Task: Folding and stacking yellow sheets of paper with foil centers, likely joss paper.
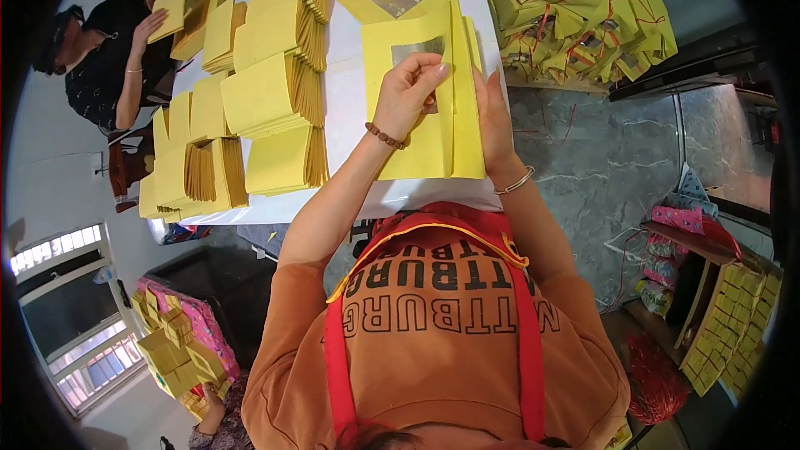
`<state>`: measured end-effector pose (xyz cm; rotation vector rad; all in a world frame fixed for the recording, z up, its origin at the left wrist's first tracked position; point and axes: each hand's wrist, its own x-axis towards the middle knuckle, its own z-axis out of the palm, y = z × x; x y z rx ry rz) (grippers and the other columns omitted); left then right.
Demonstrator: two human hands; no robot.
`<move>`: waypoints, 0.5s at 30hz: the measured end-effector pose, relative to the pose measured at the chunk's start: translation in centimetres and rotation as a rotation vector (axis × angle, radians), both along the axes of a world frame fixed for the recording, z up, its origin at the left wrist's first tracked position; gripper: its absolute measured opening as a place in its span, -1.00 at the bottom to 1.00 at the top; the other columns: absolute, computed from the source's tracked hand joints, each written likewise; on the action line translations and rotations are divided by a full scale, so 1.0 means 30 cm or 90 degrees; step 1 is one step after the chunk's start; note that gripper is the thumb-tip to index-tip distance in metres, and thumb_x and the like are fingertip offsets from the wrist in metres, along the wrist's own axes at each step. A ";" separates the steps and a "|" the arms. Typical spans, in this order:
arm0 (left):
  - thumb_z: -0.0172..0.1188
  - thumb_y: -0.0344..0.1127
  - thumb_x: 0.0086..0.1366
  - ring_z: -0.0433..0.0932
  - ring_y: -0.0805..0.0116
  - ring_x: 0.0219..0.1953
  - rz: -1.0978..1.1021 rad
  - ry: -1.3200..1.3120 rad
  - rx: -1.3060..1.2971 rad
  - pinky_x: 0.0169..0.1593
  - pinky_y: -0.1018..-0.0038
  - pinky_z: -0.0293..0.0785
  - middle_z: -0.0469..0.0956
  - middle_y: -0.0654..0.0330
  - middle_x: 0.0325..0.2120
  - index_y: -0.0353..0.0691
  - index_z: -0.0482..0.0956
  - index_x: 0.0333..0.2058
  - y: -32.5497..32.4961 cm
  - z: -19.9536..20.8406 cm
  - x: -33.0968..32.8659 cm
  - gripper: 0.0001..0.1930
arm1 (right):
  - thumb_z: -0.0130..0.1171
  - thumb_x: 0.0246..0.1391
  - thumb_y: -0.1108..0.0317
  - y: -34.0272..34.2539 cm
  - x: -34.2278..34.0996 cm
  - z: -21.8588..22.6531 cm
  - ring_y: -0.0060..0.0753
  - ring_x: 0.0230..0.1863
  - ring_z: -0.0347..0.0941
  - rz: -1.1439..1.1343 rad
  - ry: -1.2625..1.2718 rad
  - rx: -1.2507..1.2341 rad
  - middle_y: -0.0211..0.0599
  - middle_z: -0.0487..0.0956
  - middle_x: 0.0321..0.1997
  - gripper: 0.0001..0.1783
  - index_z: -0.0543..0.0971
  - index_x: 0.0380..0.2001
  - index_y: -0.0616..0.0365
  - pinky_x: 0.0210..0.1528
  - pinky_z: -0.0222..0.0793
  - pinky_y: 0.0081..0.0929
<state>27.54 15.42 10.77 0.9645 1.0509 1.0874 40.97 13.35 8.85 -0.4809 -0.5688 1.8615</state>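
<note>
Directly in front of me on the table lies a stack of yellow paper sheets (406, 150) with a silvery square patch (419, 52) on its top sheet. My left hand (408, 96) is over that patch, its fingers curled and the thumb pressed against them beside a raised fold (455, 129). What sits in that pinch, if anything, is hidden. My right hand (495, 121) rests with extended fingers along the stack's right edge, touching it. Just beyond is another yellow sheet (354, 0), turned at an angle, also with a silvery patch.
Rows of folded yellow paper bundles (262, 92) cover the table's left side. At the far right lies a heap of yellow paper tied with red string (583, 17). Across the table a person (104, 75) holds a yellow bundle; another person's arm (212, 412) shows lower left.
</note>
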 end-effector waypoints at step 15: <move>0.06 -0.52 0.20 0.14 0.69 -0.64 0.032 0.076 0.144 -0.57 0.68 0.09 0.22 0.45 -0.68 -0.19 0.27 0.07 0.005 -0.022 0.000 -0.57 | -0.38 0.20 -0.23 -0.006 -0.010 0.005 -0.44 0.16 0.24 -0.003 -0.012 0.025 -0.27 0.27 0.19 -0.22 0.03 0.25 0.18 0.17 0.16 -0.49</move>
